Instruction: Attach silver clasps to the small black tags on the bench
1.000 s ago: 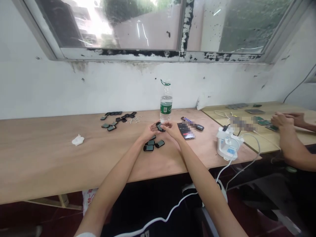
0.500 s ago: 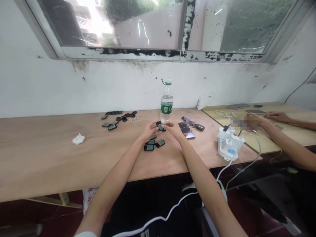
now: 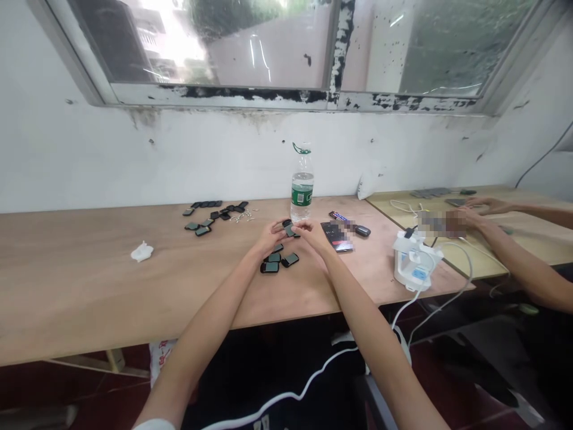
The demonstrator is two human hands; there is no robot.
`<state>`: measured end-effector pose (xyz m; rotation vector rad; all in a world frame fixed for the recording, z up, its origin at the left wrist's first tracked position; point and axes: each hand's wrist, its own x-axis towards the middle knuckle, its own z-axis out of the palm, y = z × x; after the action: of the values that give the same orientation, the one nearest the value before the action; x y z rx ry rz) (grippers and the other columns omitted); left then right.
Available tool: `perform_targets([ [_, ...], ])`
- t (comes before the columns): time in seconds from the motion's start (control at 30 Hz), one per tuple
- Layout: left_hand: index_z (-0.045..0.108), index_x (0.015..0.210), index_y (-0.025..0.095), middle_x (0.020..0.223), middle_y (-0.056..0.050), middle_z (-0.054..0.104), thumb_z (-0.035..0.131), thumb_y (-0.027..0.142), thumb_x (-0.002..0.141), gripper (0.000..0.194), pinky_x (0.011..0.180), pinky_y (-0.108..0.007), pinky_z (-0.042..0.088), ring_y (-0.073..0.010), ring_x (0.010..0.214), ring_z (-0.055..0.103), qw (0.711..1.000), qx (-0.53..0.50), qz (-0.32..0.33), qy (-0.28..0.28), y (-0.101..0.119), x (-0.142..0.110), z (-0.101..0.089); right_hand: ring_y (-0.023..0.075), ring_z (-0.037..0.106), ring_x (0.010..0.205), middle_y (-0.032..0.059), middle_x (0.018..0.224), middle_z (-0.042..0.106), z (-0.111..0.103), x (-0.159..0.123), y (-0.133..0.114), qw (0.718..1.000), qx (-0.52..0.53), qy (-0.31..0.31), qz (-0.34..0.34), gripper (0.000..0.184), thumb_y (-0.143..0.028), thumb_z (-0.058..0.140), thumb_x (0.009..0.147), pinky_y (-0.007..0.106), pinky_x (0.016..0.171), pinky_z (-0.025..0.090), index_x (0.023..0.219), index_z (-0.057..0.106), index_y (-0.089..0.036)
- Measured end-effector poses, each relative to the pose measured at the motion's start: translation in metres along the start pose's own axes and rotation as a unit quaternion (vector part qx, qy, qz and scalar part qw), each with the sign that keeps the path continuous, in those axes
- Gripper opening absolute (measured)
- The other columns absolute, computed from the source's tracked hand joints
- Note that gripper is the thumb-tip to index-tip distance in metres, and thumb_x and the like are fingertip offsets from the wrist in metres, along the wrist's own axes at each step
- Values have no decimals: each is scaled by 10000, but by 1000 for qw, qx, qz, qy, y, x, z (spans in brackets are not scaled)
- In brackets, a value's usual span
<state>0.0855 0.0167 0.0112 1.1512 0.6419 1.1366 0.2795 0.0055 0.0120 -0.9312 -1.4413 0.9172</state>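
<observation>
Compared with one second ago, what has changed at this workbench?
A co-worker's hands have moved leftward across the picture. The small dark device seems to have turned slightly between the left hand and right hand, which both still hold it. The bottle, phone and loose devices stayed put.

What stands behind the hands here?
Behind the left hand and right hand stands a clear bottle with a green label, the white wall beyond. The right hand seems to cover part of the bottle's foot, which cannot be fully seen.
</observation>
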Motion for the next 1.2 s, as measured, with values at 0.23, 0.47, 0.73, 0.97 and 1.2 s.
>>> perform_targets([
  [0.23, 687, 1336, 168, 1289, -147, 765, 935, 108, 656, 726, 1137, -557, 545, -314, 1186, 738, 1000, -18, 9, -20, 1, 0, 0, 237, 697, 866, 57, 900, 776, 3, 2, 5, 1000, 1, 12, -8, 379, -564, 842, 740, 385, 863, 567, 862, 762, -214],
  [0.47, 677, 1324, 162, 1238, -135, 781, 959, 165, 672, 710, 1109, -549, 568, -290, 1136, 752, 1000, 4, 12, 3, 1, 0, 4, 259, 733, 902, 81, 934, 797, 3, 4, 7, 1000, -8, 18, -9, 379, -557, 839, 747, 413, 893, 582, 872, 764, -207],
  [0.73, 669, 1330, 158, 1226, -135, 784, 927, 151, 704, 677, 1116, -561, 561, -292, 1143, 749, 1000, 19, 22, 9, -1, 1, 4, 262, 749, 924, 79, 955, 805, 6, 1, 5, 1000, -7, 20, -7, 379, -558, 837, 761, 410, 897, 602, 893, 753, -213],
  [0.97, 671, 1338, 158, 1247, -149, 778, 903, 179, 721, 660, 1098, -576, 569, -329, 1197, 727, 998, 45, 38, 10, -4, 3, 1, 240, 749, 907, 77, 995, 778, 8, -1, 5, 1000, 16, 18, 6, 432, -575, 851, 745, 378, 844, 607, 919, 696, -212],
  [1.2, 702, 1307, 145, 1198, -147, 793, 897, 178, 677, 660, 1046, -567, 601, -356, 1205, 721, 995, 91, 39, 12, -3, 4, -1, 239, 730, 870, 70, 921, 778, 6, -2, 5, 999, 14, 2, 31, 449, -589, 879, 693, 362, 791, 598, 859, 711, -207],
])
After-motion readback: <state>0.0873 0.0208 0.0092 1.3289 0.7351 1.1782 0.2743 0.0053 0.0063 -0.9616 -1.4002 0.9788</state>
